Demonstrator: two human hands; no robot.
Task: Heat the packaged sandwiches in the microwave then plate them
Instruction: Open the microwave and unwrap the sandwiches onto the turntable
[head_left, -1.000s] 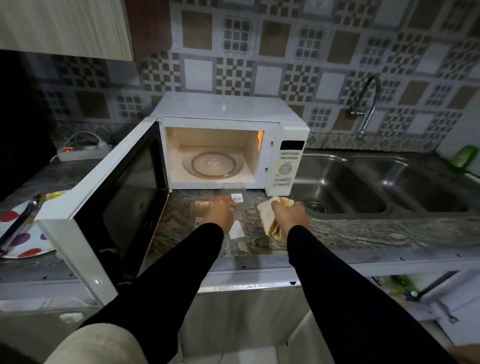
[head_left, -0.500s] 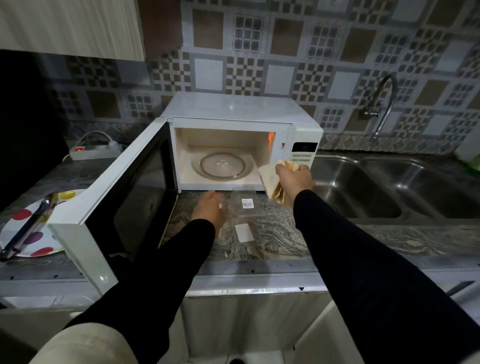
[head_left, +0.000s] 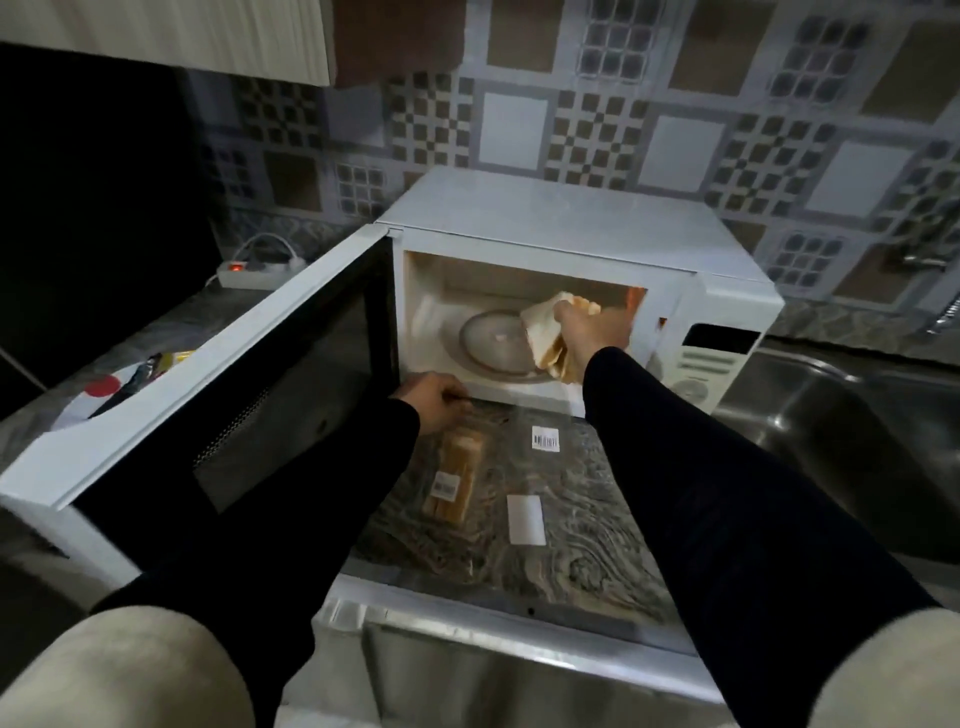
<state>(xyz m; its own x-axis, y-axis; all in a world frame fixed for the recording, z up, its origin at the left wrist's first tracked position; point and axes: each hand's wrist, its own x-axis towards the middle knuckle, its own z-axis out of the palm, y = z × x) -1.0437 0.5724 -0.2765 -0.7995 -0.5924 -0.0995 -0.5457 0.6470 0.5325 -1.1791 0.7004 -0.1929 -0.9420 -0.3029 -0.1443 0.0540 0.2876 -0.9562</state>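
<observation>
Two sandwiches show. One unwrapped sandwich (head_left: 540, 332) is gripped in the right hand (head_left: 587, 332) inside the open microwave (head_left: 571, 244), over its single glass turntable (head_left: 493, 345). The other packaged sandwich (head_left: 457, 475) lies on the marbled tabletop (head_left: 587, 545) just before the microwave, beside one empty clear wrapper (head_left: 535, 478). The left hand (head_left: 434, 400), fingers curled, rests at the packaged sandwich's far end; whether it grasps it, I cannot tell.

We see a packaged sandwich (head_left: 456, 475) on the counter (head_left: 587, 540) before the microwave (head_left: 571, 249), its door (head_left: 218, 384) swung left, a sink (head_left: 862, 431) to the right
</observation>
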